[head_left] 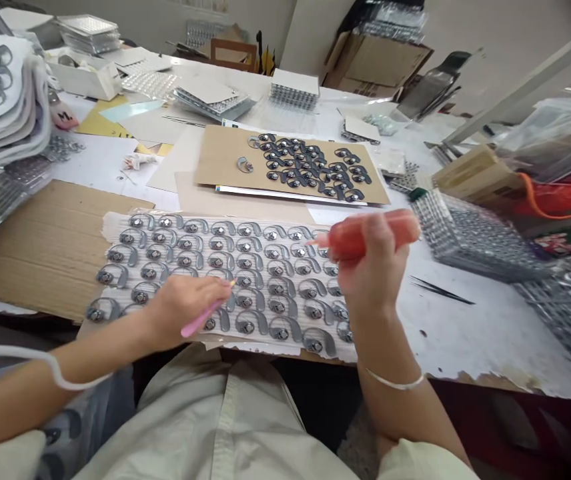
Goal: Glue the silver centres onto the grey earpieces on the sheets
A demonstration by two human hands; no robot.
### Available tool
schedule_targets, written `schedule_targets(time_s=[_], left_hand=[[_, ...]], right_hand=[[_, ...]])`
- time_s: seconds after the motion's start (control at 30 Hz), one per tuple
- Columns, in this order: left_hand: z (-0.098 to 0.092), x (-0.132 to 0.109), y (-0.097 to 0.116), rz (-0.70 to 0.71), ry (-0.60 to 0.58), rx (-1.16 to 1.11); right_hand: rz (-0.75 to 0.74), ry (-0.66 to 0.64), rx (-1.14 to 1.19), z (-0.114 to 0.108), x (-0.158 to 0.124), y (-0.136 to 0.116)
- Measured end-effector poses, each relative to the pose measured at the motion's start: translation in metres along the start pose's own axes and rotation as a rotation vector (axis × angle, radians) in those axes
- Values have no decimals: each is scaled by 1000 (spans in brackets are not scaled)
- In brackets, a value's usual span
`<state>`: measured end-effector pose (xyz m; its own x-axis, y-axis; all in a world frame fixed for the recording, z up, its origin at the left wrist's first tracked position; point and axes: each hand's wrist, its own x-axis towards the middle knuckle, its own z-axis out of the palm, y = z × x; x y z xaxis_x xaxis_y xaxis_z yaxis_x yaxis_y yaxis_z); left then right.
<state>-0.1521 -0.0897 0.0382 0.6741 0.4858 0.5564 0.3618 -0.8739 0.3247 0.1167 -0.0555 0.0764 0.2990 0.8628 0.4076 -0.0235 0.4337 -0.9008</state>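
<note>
My left hand point(184, 303) is closed round a thin pink stick point(202, 319) with a yellowish tip, and hovers over or rests on a sheet of parts; contact is unclear. My right hand point(373, 273) grips a red squeeze bottle point(365, 235), held sideways with its narrow nozzle pointing left above the sheet's right side. Below both hands, a white foam sheet point(110, 228) carries rows of grey hook-shaped parts, which look like ear-hook earphone pieces point(247, 327), each with a shiny round spot. My left hand and forearm hide some of them.
A brown board point(225, 150) with dark hook-shaped parts lies behind the sheet. Black tweezers point(441, 290) lie at right, near stacked clear trays point(485, 233). Cardboard point(40, 247) lies at left, below a foam stack point(25, 120) bearing more parts. The table's front edge is close to me.
</note>
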Motion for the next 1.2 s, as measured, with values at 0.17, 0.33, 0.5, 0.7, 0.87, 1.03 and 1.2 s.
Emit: schedule_targets(time_s=[0.17, 0.33, 0.5, 0.7, 0.87, 1.03, 1.2], left_hand=[[26, -9, 15, -19, 42, 96], [30, -11, 11, -16, 5, 98], [34, -11, 11, 1, 7, 144], [37, -7, 15, 23, 44, 240], [38, -8, 14, 16, 82, 242], [40, -9, 13, 22, 91, 233], [40, -8, 12, 18, 98, 225]], right_hand=[[12, -167, -124, 13, -43, 10], [-29, -181, -288, 15, -61, 25], [-109, -248, -429, 16, -61, 30], [-119, -295, -463, 22, -60, 29], [-94, -310, -463, 23, -61, 33], [-97, -323, -468, 23, -62, 35], [-123, -318, -488, 24, -62, 35]])
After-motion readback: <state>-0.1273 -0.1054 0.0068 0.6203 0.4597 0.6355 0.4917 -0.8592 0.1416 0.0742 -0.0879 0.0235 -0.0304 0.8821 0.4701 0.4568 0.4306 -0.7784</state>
